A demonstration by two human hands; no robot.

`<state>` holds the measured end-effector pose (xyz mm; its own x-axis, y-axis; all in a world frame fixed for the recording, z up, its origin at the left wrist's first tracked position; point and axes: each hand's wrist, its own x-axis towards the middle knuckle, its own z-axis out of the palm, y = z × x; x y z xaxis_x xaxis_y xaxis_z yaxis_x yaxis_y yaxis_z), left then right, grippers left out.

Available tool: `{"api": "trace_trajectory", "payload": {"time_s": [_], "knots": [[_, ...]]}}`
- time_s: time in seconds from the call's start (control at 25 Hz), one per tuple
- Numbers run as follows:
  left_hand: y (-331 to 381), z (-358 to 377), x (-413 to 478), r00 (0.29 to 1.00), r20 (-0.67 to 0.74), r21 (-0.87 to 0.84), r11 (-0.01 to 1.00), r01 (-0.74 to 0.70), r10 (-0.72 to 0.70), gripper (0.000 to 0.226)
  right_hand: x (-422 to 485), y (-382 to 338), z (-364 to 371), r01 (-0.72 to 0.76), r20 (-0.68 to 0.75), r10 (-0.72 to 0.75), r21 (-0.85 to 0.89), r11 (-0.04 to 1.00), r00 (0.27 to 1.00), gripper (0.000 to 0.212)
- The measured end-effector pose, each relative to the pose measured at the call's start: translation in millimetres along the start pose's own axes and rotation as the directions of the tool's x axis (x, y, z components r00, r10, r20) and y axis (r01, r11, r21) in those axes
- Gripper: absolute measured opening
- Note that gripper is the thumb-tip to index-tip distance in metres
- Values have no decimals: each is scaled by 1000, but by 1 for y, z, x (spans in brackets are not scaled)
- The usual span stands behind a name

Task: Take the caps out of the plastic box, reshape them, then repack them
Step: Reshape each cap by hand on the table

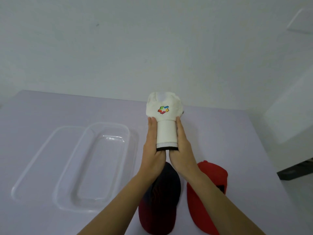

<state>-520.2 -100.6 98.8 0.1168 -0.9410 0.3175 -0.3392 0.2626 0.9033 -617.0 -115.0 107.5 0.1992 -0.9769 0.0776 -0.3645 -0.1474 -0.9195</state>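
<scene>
A white cap [164,106] with a colourful logo is held above the lilac table, crown pointing away from me. Its brim [166,133] is curled into a tube between my two hands. My left hand [152,146] presses the brim's left side with straight fingers, and my right hand [182,146] presses the right side the same way. Both thumbs meet under the brim's near edge. The clear plastic box [67,175] stands empty to the left. A dark navy cap [162,200] and a red cap [208,189] lie on the table beneath my forearms.
The box's clear lid [28,170] lies partly under its left side. A white block-like object [291,106] stands off the table's right edge. The table [50,112] ends at a pale wall behind the cap.
</scene>
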Motion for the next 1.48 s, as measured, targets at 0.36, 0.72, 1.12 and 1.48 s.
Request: {"api": "trace_trajectory", "payload": {"time_s": [0.36,0.72,1.12,1.48], "knots": [[-7,-64,3,981,173,344,929,-138,82,77,-9,-15,-3,84,-112,-118,-270,959,987,90],[41,-48,-7,995,33,-217,971,98,-93,52,-15,-39,29,32,-145,-6,177,984,989,69],[-5,-85,-5,968,247,235,972,-24,-36,78,-27,-12,9,36,-38,-44,-187,982,998,90],[26,-54,-29,977,140,-245,950,193,-162,45,-48,-33,59,37,-224,26,273,961,974,53]]}}
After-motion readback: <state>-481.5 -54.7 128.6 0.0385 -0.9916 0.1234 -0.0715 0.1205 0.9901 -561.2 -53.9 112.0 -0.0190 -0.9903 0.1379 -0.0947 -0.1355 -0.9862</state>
